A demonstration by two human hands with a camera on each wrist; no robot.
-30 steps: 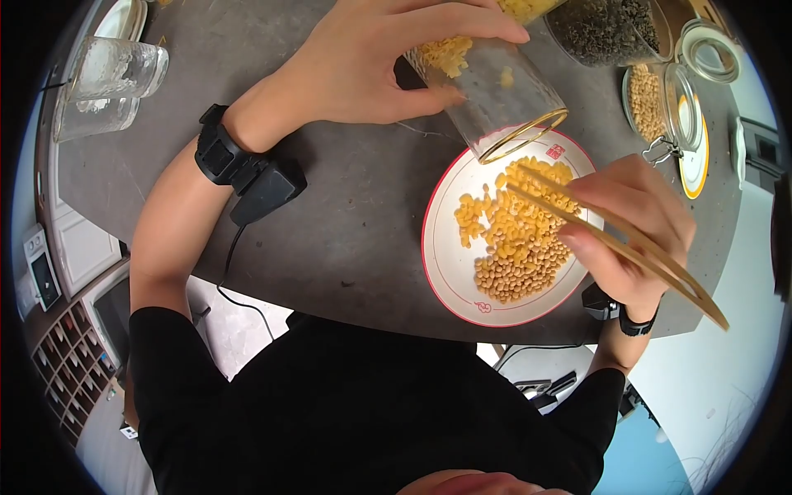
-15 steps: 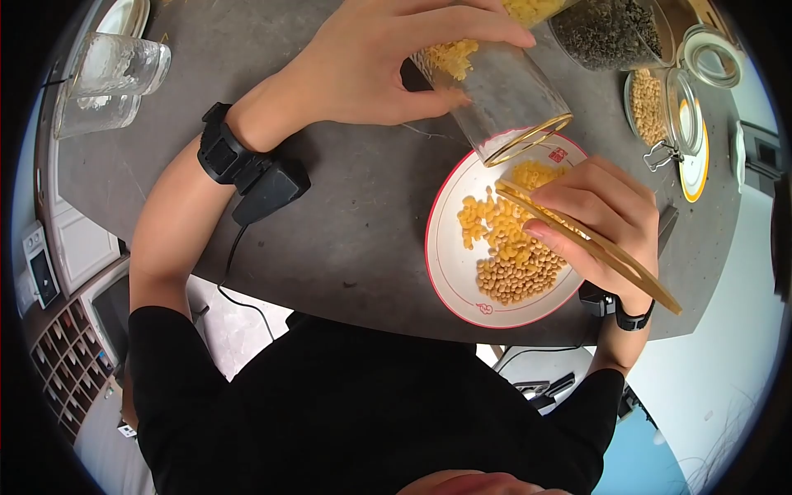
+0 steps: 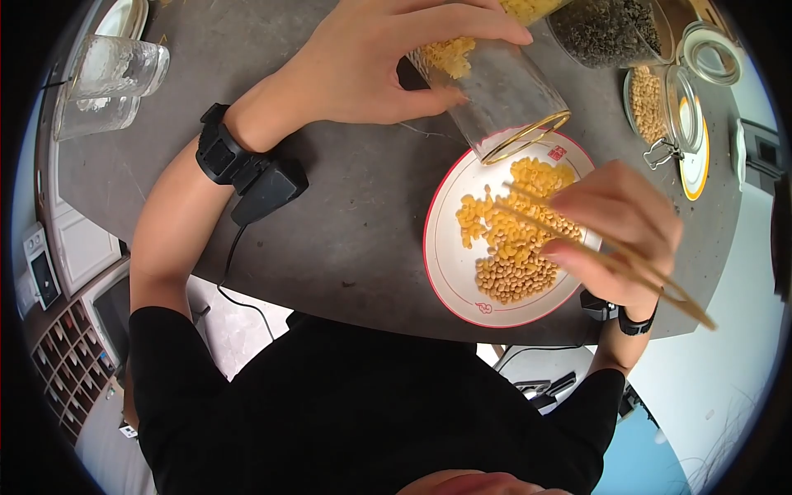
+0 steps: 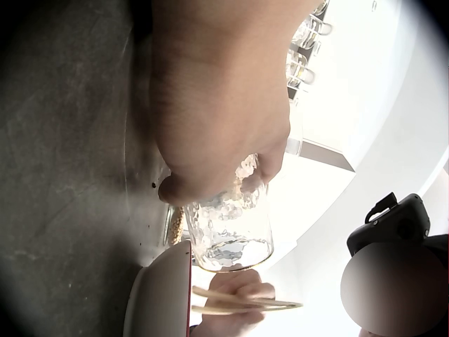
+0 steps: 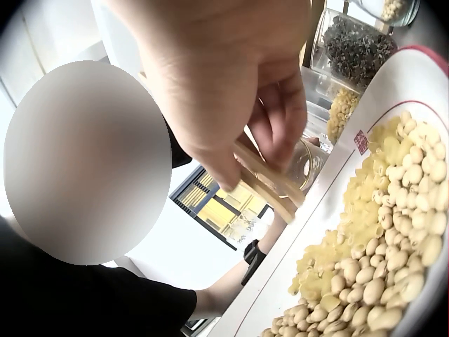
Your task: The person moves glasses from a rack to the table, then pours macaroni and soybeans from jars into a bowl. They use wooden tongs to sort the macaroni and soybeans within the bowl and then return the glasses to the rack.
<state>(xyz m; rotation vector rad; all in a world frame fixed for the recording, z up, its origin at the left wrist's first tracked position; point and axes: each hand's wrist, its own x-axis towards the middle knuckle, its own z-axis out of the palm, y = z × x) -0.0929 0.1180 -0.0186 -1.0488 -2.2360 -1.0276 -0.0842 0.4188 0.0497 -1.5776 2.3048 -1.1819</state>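
My left hand grips a clear gold-rimmed glass, tilted with its mouth over the far rim of a white plate. Small yellow pasta is clumped near the bottom of the glass. The red-edged plate bears macaroni and tan soybeans, mixed where they meet. Above its right side, my right hand pinches bamboo tongs. Their tips stand apart over the macaroni. In the right wrist view nothing shows between the tips of the tongs.
A container of dark dried leaves stands at the far right, beside an open clip-lid jar of soybeans. A yellow-rimmed plate lies behind that jar. Clear glasses are at the far left.
My right hand moved left over the plate with the tongs squeezed together, then back right with their tips apart. A pale piece inside the glass no longer shows midway. My left hand hardly moved.
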